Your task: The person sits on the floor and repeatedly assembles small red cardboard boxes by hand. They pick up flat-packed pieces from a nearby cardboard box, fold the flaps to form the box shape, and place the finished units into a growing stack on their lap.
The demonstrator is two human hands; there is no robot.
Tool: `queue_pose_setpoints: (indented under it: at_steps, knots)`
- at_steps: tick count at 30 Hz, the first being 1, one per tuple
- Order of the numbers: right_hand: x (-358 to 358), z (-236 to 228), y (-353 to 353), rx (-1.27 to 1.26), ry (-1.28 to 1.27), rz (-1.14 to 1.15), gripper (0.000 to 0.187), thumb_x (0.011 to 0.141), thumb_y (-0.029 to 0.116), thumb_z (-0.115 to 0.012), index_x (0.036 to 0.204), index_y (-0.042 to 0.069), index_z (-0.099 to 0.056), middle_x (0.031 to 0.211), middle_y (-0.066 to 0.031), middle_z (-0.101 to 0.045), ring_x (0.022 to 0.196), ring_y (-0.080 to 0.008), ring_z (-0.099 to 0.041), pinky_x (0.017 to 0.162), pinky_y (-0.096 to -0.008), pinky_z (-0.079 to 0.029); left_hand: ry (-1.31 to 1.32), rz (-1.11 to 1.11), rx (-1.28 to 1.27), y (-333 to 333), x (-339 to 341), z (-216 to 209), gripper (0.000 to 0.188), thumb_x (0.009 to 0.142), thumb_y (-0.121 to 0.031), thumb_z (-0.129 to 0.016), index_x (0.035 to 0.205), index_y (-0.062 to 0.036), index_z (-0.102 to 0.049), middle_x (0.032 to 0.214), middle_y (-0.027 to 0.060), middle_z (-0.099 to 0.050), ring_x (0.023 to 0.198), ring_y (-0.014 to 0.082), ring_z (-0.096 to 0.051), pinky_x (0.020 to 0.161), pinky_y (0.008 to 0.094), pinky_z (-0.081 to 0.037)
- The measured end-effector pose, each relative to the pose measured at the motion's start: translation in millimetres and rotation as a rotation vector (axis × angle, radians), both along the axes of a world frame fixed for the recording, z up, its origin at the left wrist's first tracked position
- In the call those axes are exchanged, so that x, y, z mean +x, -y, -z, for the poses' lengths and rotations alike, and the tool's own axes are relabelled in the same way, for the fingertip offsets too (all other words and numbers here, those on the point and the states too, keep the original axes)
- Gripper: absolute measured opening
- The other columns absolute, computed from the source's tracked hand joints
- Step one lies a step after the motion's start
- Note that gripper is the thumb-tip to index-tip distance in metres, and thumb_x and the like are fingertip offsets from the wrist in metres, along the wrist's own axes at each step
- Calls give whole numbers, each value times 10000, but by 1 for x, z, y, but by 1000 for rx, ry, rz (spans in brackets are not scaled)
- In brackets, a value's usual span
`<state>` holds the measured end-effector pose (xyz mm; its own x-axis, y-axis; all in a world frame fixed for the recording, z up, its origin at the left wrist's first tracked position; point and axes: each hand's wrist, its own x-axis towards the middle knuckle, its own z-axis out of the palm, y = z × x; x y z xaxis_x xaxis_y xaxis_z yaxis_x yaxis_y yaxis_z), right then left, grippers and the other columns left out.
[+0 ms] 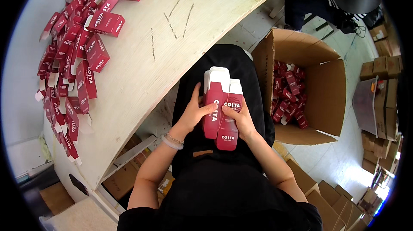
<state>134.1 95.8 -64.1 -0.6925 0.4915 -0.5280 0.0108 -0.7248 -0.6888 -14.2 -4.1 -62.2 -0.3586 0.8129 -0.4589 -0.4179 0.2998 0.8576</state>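
Above my lap I hold a red paper carton (227, 134) with white lettering, its white flaps (218, 76) standing out at the far end. Two long red panels face up side by side; whether this is one carton or more than one layer, I cannot tell. My left hand (194, 114) grips its left edge, thumb lying on the left panel and fingers mostly hidden behind. On the other side my right hand (241, 118) is closed on the right edge, its thumb pressed on the right panel near the middle.
A pale wooden table (142, 71) curves along my left, with many folded red boxes (98, 52) heaped at its far left side. To my right stands an open cardboard carton (327, 97) holding more red boxes (292, 82). A seated person (301, 5) is at the upper right.
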Motion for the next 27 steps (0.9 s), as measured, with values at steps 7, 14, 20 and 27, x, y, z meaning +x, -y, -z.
queue_pose_setpoints:
  at_steps: [7,14,20,27]
  knots:
    - [-6,-20,-22,1693,278,-23,689,736,147,-758,1367,107,-484,1362,-195,-444,1266,-381,-420,1040,-456,-374,-7,80,128,-20,-22,6,1049,672,-64,-815,1472,51,-147,1313,205,-477,1182,252,-529,982,361,-450]
    - [-11,-62,-69,2011,-35,-661,158,733,209,-695,851,118,-644,1211,-86,-491,1187,-289,-434,1027,-516,-335,14,325,134,-37,-30,-4,930,625,-62,-824,1396,68,-322,1171,156,-583,1058,208,-593,902,323,-492]
    - [-13,-56,-87,2154,-335,-633,173,750,173,-642,813,36,-557,938,-97,-559,917,-262,-529,925,-408,-434,80,437,120,-42,-31,-9,892,602,-74,-849,1364,27,-397,1195,103,-581,1101,179,-563,976,320,-440]
    - [-14,-108,-101,1401,-397,-948,199,821,121,-691,841,49,-507,672,-134,-565,658,-342,-580,594,-414,-458,207,548,210,-46,-34,-1,927,571,-143,-876,1357,26,-414,1197,100,-586,1109,181,-556,991,320,-424]
